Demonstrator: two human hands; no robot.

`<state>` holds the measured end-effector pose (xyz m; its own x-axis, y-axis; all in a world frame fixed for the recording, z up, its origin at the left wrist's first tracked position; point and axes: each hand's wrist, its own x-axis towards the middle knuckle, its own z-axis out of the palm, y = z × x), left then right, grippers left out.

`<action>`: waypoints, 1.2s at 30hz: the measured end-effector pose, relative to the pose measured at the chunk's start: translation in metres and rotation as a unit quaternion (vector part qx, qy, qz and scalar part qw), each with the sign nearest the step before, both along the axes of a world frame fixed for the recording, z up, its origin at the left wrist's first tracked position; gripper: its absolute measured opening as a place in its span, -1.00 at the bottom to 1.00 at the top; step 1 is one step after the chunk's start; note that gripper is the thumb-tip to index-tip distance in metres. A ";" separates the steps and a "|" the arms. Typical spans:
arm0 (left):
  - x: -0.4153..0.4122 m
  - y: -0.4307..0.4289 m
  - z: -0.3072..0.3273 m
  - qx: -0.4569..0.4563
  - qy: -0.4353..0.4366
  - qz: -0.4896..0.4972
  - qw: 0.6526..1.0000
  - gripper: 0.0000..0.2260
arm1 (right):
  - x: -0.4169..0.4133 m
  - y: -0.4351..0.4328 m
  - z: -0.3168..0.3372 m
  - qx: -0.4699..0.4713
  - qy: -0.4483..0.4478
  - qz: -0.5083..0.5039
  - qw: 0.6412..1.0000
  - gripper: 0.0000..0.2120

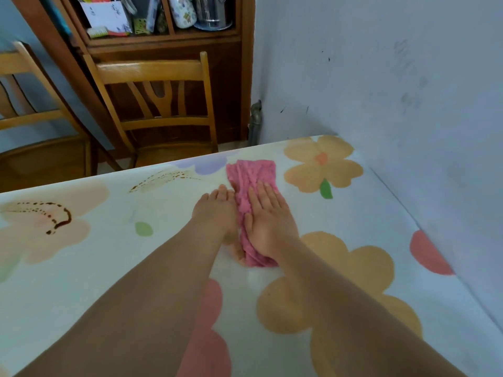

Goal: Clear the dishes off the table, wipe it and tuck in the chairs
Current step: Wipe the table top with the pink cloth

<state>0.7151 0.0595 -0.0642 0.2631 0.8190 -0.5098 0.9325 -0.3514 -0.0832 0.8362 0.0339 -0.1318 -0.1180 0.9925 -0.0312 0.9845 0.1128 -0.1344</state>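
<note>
Head view showed two wooden chairs beyond the far edge of the table. At the frame's left border stood the left chair (30, 115), partly cut off. To its right stood the second chair (160, 104), with its backrest toward a dark wooden cabinet (168, 47) and its seat visible past the table edge. The cabinet shelves held a brush (98, 31), a patterned jar (183, 10) and a metal container (213, 12).

The table (109, 273) carried a pale covering printed with large flowers. Two brown marks lay on its left part: an arc-shaped stain (58, 217) on a peach flower and a streaked stain (163, 177) nearer the far edge.

Flat on the covering lay the left hand (216, 210), fingers straight and together, holding nothing. Its right side touched the left edge of the pink cloth (251, 172). The pink cloth lay folded into a long strip right of centre, reaching toward the far edge. On top of it rested the right hand (269, 216), palm down, fingers extended and slightly spread, pressing rather than gripping.

A pale blue wall (394, 77) met the table's right edge, and a grey pipe (255, 123) ran down the corner.
</note>
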 end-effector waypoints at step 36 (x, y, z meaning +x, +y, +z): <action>-0.199 -0.054 0.005 -0.019 0.002 0.072 0.997 0.33 | -0.049 0.004 0.013 -0.110 -0.110 -0.226 0.962 -0.35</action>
